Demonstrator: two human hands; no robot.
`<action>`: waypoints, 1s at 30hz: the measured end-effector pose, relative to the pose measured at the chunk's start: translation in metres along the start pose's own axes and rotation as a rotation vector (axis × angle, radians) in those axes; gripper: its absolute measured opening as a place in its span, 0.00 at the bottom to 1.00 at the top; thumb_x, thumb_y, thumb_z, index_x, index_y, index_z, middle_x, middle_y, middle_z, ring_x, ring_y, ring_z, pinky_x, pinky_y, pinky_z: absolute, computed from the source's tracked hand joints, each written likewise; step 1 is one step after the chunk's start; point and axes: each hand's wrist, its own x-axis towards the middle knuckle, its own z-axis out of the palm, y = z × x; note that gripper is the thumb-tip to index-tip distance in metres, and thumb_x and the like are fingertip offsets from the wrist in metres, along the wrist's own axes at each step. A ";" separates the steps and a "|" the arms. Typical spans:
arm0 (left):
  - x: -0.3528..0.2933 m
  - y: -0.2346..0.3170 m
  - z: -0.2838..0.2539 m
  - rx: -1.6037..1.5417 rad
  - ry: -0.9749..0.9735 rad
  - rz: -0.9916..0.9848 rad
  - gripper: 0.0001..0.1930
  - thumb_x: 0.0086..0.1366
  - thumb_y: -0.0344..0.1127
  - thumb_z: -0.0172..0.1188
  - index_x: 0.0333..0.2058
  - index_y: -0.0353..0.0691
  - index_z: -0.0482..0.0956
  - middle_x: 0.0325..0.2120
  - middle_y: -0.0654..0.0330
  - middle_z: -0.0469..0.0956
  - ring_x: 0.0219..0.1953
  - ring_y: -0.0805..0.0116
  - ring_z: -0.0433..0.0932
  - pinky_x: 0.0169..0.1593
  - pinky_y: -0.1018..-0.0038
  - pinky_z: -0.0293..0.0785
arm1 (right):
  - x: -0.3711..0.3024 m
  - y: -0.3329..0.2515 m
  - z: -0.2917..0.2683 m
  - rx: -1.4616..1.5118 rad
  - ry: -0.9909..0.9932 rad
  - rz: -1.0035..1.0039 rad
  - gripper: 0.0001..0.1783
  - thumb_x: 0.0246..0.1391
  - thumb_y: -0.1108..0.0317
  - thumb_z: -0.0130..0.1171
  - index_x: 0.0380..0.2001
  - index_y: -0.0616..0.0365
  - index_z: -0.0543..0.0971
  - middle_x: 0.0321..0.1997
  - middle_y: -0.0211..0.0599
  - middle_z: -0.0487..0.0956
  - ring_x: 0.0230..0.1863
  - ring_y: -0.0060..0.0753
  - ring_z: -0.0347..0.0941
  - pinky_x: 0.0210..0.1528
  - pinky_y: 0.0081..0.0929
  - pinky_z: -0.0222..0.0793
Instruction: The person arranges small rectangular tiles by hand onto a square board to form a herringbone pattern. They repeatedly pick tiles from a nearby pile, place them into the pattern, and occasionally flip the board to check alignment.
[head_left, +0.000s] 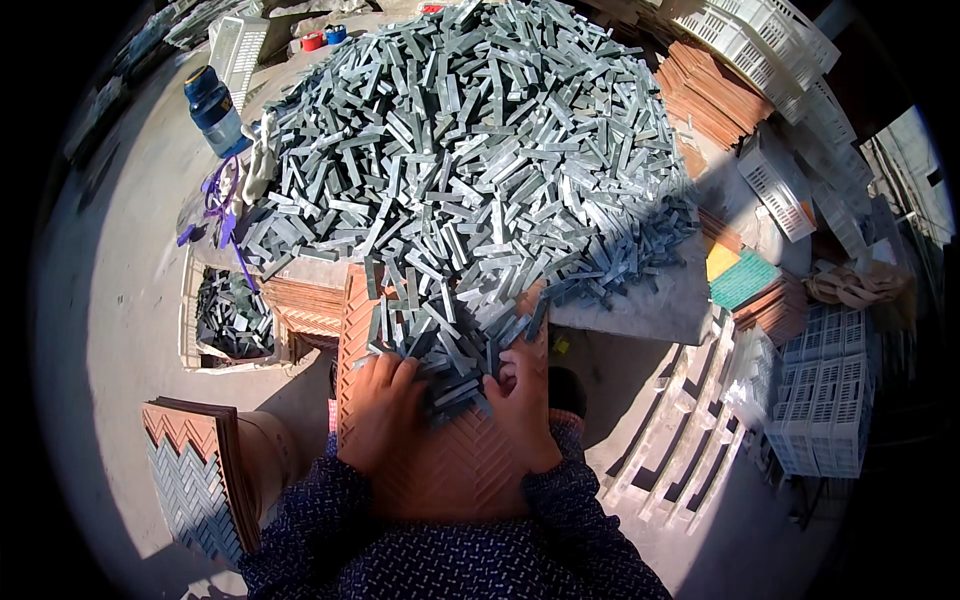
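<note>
An orange-brown herringbone tray [455, 470] lies in front of my body, its far end under the edge of a big heap of grey stone strips [455, 130]. Loose grey strips [455, 350] cover its upper part. At the tray's left side, my left hand [385, 410] is palm down against these strips; its fingers bend down and their tips are hidden. On the right, my right hand [522, 405] has its fingers curled in beside the strips, thumb side toward the middle. Whatever is between those fingers is too small to make out.
A white crate [187, 330] of dark strips stands left, near stacked orange trays [305, 305]. Nearer stands a herringbone stack [190, 470] partly filled with grey strips. A blue-topped water bottle [215, 115] is far left. A wooden pallet [680, 430] and white crates [822, 400] are right.
</note>
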 end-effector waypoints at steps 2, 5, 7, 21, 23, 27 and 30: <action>0.001 -0.002 0.004 0.004 0.020 0.030 0.15 0.51 0.30 0.63 0.40 0.38 0.74 0.36 0.54 0.71 0.41 0.53 0.70 0.44 0.63 0.68 | -0.010 0.014 -0.007 0.032 0.010 -0.009 0.18 0.44 0.75 0.64 0.41 0.61 0.74 0.26 0.33 0.76 0.25 0.22 0.71 0.28 0.21 0.68; -0.003 -0.009 0.008 0.008 0.118 0.079 0.15 0.49 0.28 0.64 0.37 0.38 0.75 0.36 0.55 0.71 0.40 0.54 0.71 0.42 0.65 0.69 | -0.029 0.009 -0.038 0.009 -0.083 0.034 0.13 0.43 0.76 0.65 0.35 0.61 0.77 0.28 0.34 0.78 0.27 0.22 0.74 0.29 0.19 0.70; -0.005 -0.007 0.007 -0.001 0.207 0.123 0.14 0.47 0.27 0.65 0.35 0.38 0.76 0.36 0.55 0.72 0.39 0.55 0.72 0.39 0.66 0.70 | -0.052 0.011 -0.059 -0.096 -0.068 0.005 0.13 0.43 0.75 0.65 0.36 0.60 0.77 0.29 0.35 0.78 0.27 0.23 0.74 0.29 0.20 0.70; -0.111 -0.030 -0.032 -0.104 0.045 -0.078 0.13 0.42 0.23 0.65 0.31 0.36 0.77 0.28 0.56 0.73 0.31 0.57 0.72 0.34 0.66 0.71 | -0.135 0.015 -0.073 -0.252 -0.004 0.036 0.11 0.41 0.75 0.62 0.32 0.61 0.75 0.32 0.45 0.74 0.33 0.46 0.72 0.34 0.35 0.70; -0.120 -0.031 -0.030 -0.120 0.043 -0.093 0.13 0.42 0.23 0.66 0.31 0.36 0.77 0.28 0.56 0.73 0.32 0.57 0.72 0.34 0.66 0.70 | -0.135 0.015 -0.073 -0.237 -0.027 0.092 0.12 0.41 0.75 0.63 0.32 0.61 0.75 0.31 0.45 0.74 0.33 0.47 0.72 0.34 0.35 0.70; -0.128 -0.028 -0.027 -0.113 0.047 -0.097 0.13 0.42 0.23 0.66 0.31 0.35 0.77 0.29 0.56 0.73 0.32 0.56 0.72 0.35 0.66 0.70 | -0.135 0.017 -0.075 -0.222 -0.068 0.126 0.13 0.41 0.74 0.64 0.33 0.61 0.76 0.31 0.45 0.74 0.32 0.47 0.73 0.33 0.35 0.70; -0.133 -0.032 -0.025 -0.094 0.053 -0.076 0.14 0.42 0.23 0.66 0.31 0.35 0.77 0.29 0.55 0.73 0.33 0.56 0.72 0.35 0.65 0.70 | -0.133 0.020 -0.074 -0.226 -0.061 0.093 0.12 0.41 0.74 0.65 0.32 0.62 0.77 0.30 0.45 0.75 0.31 0.47 0.73 0.32 0.34 0.70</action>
